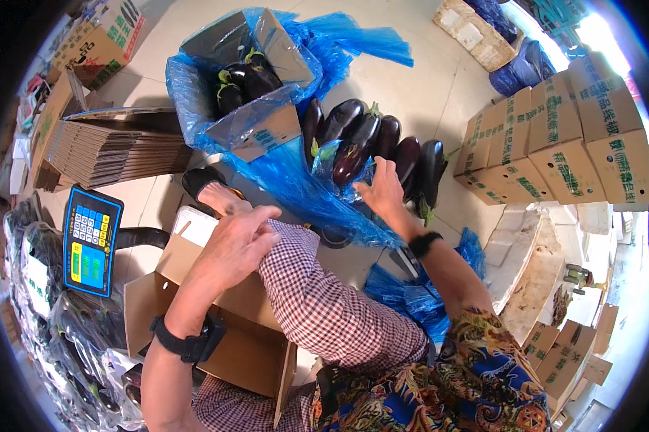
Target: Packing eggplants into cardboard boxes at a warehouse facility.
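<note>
My right hand reaches over the row of eggplants on the floor, thumb and fingers apart and nothing gripped. Closest to it is a glossy dark purple eggplant lying partly on blue plastic film. More eggplants lie beside it, side by side. Above my knee in checked trousers is my left hand, loosely bent, with no object visible in it. An open cardboard box stands between my legs. Farther ahead, a carton lined with blue film holds several eggplants.
Flattened cartons are stacked on the left, near a scale display. Bagged eggplants line the lower left. Printed cartons stand stacked at right, above worn foam boxes. Crumpled blue film lies beneath my right arm.
</note>
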The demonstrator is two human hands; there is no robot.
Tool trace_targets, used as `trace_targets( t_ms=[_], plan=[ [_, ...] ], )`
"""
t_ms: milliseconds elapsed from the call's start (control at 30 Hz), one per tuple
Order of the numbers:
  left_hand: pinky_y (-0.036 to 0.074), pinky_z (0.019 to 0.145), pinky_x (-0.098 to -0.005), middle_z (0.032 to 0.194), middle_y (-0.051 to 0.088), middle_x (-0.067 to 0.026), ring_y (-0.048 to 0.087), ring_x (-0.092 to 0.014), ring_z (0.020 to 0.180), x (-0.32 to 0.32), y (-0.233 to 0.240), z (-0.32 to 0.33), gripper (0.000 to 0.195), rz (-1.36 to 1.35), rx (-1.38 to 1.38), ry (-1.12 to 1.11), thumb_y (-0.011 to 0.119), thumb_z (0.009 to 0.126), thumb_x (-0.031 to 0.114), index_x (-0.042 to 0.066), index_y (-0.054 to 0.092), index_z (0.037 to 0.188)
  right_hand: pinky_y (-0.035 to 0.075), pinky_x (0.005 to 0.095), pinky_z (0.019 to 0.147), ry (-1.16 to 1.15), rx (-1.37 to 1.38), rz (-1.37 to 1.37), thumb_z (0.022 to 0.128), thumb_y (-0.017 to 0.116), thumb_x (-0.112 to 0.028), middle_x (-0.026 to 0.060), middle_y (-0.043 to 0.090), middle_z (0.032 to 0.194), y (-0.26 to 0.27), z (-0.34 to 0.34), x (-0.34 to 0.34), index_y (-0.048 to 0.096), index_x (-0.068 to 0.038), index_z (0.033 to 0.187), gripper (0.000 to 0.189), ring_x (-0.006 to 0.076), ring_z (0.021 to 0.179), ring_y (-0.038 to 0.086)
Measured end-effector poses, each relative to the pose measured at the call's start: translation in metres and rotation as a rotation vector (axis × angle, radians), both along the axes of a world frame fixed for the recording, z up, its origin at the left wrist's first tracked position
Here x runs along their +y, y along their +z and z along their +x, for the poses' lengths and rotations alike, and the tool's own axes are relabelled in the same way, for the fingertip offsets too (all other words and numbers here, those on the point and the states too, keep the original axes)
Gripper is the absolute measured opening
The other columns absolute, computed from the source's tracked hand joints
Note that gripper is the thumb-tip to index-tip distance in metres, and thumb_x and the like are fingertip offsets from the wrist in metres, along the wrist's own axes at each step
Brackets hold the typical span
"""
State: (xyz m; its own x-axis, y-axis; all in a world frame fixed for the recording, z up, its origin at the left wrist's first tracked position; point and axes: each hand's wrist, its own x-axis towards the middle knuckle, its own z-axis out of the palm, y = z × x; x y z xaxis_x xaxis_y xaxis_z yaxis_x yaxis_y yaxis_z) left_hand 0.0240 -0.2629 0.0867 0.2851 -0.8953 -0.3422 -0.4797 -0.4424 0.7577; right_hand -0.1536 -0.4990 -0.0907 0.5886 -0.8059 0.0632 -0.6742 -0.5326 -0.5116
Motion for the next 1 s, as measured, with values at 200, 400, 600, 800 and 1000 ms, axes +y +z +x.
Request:
trace_targets(
  t_ms=[200,400,600,800,1000],
  plan=[
    [0.050,0.074,-0.0306,0.091,0.063,-0.0116,0.061,-0.019,0.082,-0.004,-0.020,0.004,0.038,-0.002,0.072,0.079,0.059,0.086,0.018,0.000,0.056,0.120,0.050,0.0437,0.071,0.256,0.462,0.262,0.083,0.062,-0.023,0.0186,0.061,0.081,-0.066,-0.011,-0.019,0.062,-0.001,0.090,0.023,0.0384,0.080,0.063],
    [0.051,0.076,-0.0280,0.096,0.064,-0.0128,0.063,-0.017,0.085,0.004,-0.036,0.010,0.034,0.044,0.214,0.206,0.057,0.090,0.013,0.001,0.056,0.121,0.045,0.0345,0.065,0.458,0.283,0.926,0.087,0.059,-0.023,0.0134,0.055,0.078,0.046,-0.031,0.027,0.062,-0.005,0.096,0.020,0.0190,0.070,0.053],
    [0.051,0.082,-0.0350,0.098,0.067,-0.0185,0.065,-0.026,0.089,-0.017,-0.043,0.008,0.036,0.033,0.160,0.122,0.060,0.088,0.017,0.002,0.057,0.121,0.049,0.0342,0.071,1.241,0.104,1.016,0.087,0.060,-0.021,0.0101,0.064,0.094,0.026,-0.095,0.039,0.065,-0.007,0.105,0.023,0.0210,0.088,0.062],
    [0.049,0.085,-0.0350,0.098,0.067,-0.0194,0.065,-0.027,0.092,-0.025,-0.049,0.007,0.036,0.036,0.113,0.060,0.061,0.088,0.017,0.001,0.057,0.120,0.053,0.0443,0.064,1.021,0.466,0.206,0.086,0.057,-0.023,0.0184,0.066,0.085,0.046,-0.083,0.066,0.065,-0.008,0.096,0.020,0.0344,0.080,0.066],
    [0.050,0.083,-0.0332,0.097,0.066,-0.0157,0.064,-0.023,0.089,-0.017,-0.060,0.016,0.031,0.037,0.014,0.134,0.059,0.087,0.012,0.000,0.060,0.116,0.049,0.0422,0.079,0.617,0.291,-0.074,0.080,0.066,-0.019,0.0162,0.056,0.111,0.046,-0.008,0.008,0.059,-0.006,0.099,0.024,0.0332,0.100,0.055]
  ],
)
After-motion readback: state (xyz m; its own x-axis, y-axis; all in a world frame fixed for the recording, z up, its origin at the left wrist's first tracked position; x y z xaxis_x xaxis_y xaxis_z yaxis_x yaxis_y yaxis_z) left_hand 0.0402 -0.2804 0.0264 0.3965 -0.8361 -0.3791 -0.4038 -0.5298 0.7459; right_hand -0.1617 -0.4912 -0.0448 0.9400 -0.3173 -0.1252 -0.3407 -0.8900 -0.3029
